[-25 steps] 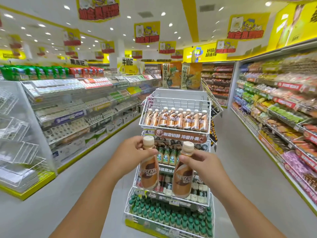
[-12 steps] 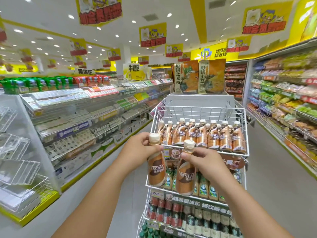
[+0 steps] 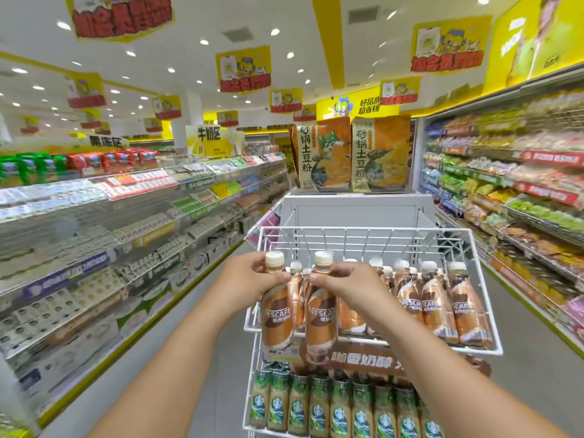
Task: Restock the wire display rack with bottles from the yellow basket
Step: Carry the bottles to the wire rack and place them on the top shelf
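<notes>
My left hand (image 3: 249,281) grips the neck of a brown Nescafe bottle (image 3: 277,314), and my right hand (image 3: 349,284) grips a second Nescafe bottle (image 3: 320,320) beside it. Both bottles hang upright at the front left edge of the white wire display rack's top basket (image 3: 376,233). Behind them a row of the same bottles (image 3: 442,301) fills the basket's front. The yellow basket is out of view.
A lower rack tier holds green-labelled bottles (image 3: 341,409). Two large snack bags (image 3: 350,154) stand on a white box behind the rack. Long stocked shelves run along the left (image 3: 126,222) and the right (image 3: 521,197), with grey aisle floor (image 3: 202,311) between.
I have come closer to the rack, and both hands have lifted the two bottles from the middle tier's height up to the top basket's front left edge.
</notes>
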`<state>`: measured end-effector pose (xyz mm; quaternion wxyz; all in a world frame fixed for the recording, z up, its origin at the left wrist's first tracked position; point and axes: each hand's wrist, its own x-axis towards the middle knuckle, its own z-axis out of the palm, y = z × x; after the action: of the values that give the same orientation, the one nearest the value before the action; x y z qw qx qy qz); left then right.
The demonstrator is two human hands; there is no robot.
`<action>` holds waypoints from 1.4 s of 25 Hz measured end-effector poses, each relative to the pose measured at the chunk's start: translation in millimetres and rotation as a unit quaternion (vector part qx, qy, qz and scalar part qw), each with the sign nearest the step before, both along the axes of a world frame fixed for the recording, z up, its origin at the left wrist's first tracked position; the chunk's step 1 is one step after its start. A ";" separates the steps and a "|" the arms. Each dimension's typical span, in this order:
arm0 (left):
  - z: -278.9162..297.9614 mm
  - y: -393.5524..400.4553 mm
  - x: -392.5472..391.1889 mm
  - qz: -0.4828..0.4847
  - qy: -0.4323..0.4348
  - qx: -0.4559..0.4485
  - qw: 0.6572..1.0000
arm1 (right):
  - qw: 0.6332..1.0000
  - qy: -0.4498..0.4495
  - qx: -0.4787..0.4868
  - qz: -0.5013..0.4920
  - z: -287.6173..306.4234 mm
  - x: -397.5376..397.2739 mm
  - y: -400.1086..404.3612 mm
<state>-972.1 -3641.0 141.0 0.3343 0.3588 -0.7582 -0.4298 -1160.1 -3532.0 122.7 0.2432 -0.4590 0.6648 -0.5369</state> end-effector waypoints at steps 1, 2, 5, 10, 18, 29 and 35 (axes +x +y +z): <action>-0.7 -15.8 -6.2 -0.009 -0.005 0.002 1.000 | 1.000 0.001 0.004 -0.007 -1.3 -3.6 -15.3; -1.2 -30.1 -10.8 -0.015 -0.009 0.000 1.000 | 1.000 0.001 0.008 -0.013 -1.1 -4.9 -27.7; -5.7 -71.3 -26.4 -0.035 -0.024 -0.002 0.999 | 0.999 0.004 0.018 -0.030 -2.5 -8.9 -62.1; -23.0 -129.1 -50.8 -0.067 -0.064 -0.001 0.996 | 0.997 -0.015 0.039 -0.072 -8.0 -11.4 -103.8; -40.5 -166.2 -70.9 -0.075 -0.112 -0.010 0.991 | 0.971 0.110 0.160 -0.138 -16.8 -16.0 -146.5; -68.7 -160.6 -77.6 -0.015 -0.121 -0.091 0.988 | 0.903 0.324 0.227 -0.167 -29.9 3.2 -158.0; -84.1 -150.8 -72.6 -0.029 -0.040 -0.078 0.996 | 0.919 0.322 0.170 -0.150 -40.7 4.9 -144.6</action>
<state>-1044.8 -3791.8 56.9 0.3183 0.3263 -0.8123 -0.3639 -1155.2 -3676.6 82.0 0.0070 -0.4543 0.8492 -0.2691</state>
